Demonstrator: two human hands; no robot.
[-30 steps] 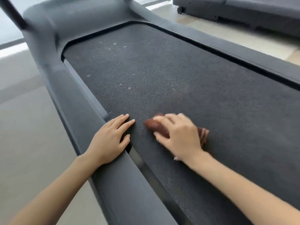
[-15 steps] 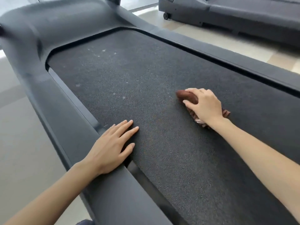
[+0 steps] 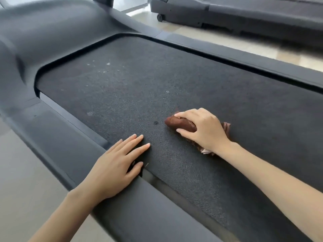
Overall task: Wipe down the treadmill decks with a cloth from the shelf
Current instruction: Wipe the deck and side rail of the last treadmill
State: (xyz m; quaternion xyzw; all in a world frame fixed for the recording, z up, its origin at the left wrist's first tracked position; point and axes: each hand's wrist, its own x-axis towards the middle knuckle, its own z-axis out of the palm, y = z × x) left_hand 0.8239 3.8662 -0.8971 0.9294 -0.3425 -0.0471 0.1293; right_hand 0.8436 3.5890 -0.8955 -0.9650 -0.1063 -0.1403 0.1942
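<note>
Head view shows a brown cloth (image 3: pixel 181 125) bunched on the black deck (image 3: pixel 139 81) of the treadmill, somewhat right of its middle and toward the person's end. The right hand (image 3: pixel 204 128) lies on top of it, fingers curled over the wad and thumb against its near side, pressing it to the deck. A corner of the cloth sticks out behind the wrist. A small dark spot (image 3: pixel 155 122) sits just left of the cloth, and pale specks (image 3: pixel 108 63) dot the deck farther up, toward the hood (image 3: pixel 52 25). The left hand (image 3: pixel 115 168) lies flat and relaxed, holding nothing, with its palm on the left rail (image 3: pixel 66 147) and its straight fingertips (image 3: pixel 147 145) on the deck's edge. It is near the cloth but apart from it. Beyond the right rail (image 3: pixel 244 60), across pale floor (image 3: pixel 227 41), stands a second treadmill (image 3: pixel 253 16).
</note>
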